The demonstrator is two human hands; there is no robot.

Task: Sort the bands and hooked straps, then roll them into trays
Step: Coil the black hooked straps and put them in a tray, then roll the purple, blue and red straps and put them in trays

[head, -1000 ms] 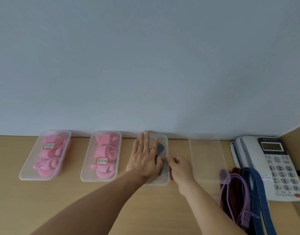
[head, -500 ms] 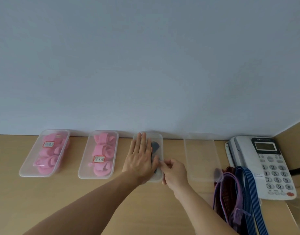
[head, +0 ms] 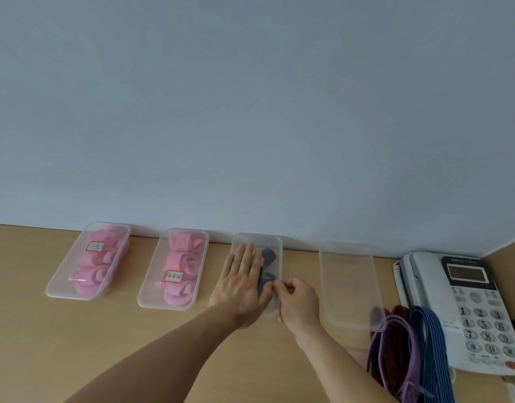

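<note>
The left hand (head: 241, 283) is lying flat, fingers straight, on top of the clear tray (head: 275, 242) of dark bands (head: 268, 254), the second tray left of the phone (head: 468, 301). The right hand (head: 299, 303) is pinching that tray's rim on the phone side. Loose straps (head: 410, 353) are lying piled against the phone's left edge.

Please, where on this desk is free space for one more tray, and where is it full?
Widest bare wood: in front of the leftmost pink tray and second pink tray, left of the left forearm. A smaller patch lies between the forearms. Crowded: the right side, with clear tray, straps and phone; left hand and right hand occupy the dark-band tray.
</note>
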